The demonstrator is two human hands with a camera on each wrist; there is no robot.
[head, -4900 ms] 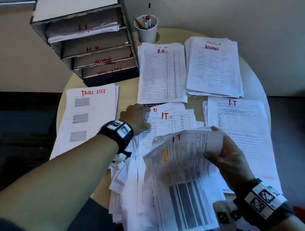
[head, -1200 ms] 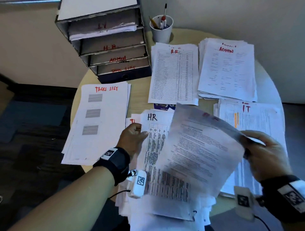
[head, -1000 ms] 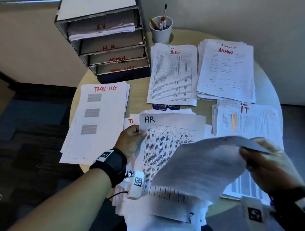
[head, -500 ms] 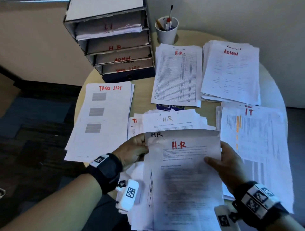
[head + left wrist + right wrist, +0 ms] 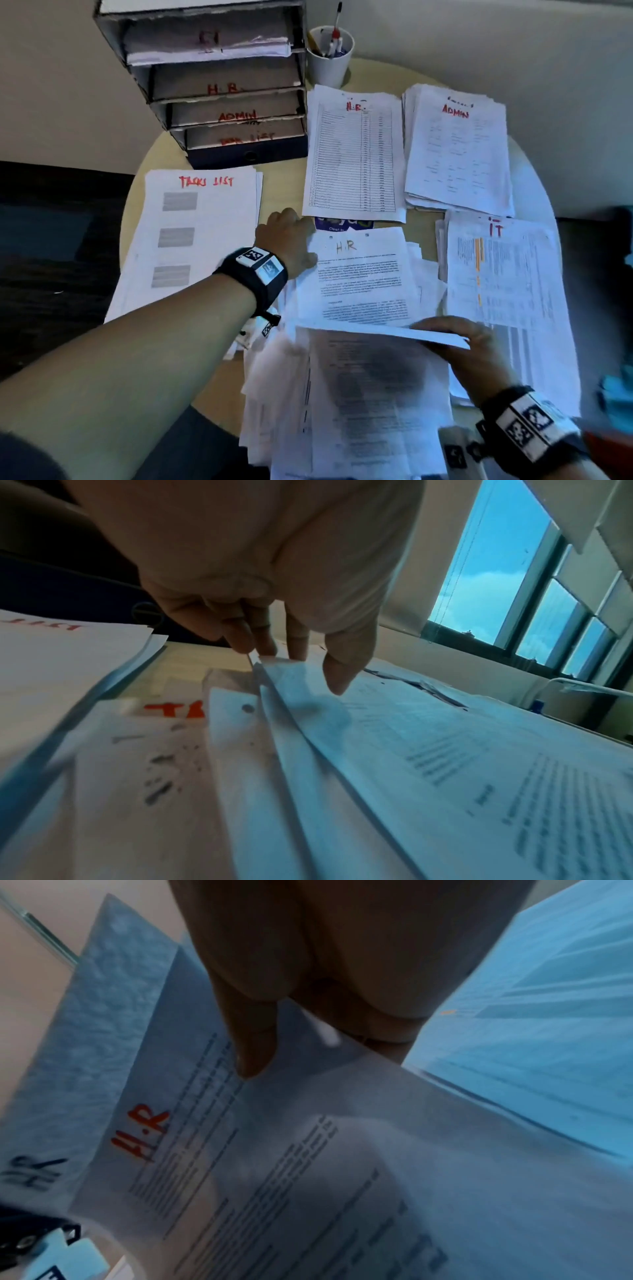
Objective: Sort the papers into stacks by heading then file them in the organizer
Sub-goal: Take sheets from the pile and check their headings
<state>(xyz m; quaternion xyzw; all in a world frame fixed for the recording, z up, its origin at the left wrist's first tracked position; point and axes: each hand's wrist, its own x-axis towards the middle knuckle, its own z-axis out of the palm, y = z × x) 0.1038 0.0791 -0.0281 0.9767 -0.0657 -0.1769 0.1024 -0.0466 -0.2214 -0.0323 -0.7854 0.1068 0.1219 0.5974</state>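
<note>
A round pale-wood desk (image 5: 281, 192) against a cream wall carries a grey four-tier paper organizer (image 5: 219, 85) lettered "H.R." and "ADMIN" in red (top and bottom labels unclear), a white pen cup (image 5: 329, 58), and sorted white stacks headed "TASK LIST" (image 5: 191, 240), "H.R." (image 5: 352, 154), "ADMIN" (image 5: 455, 147) and "IT" (image 5: 507, 274). The left hand (image 5: 287, 236) pinches the left edge of the unsorted central pile (image 5: 356, 281), topped by an "H.R" sheet. The right hand (image 5: 469, 353) grips a lifted white sheet (image 5: 387, 330) headed "H.R" in red; stacks overhang the desk's near edges.
</note>
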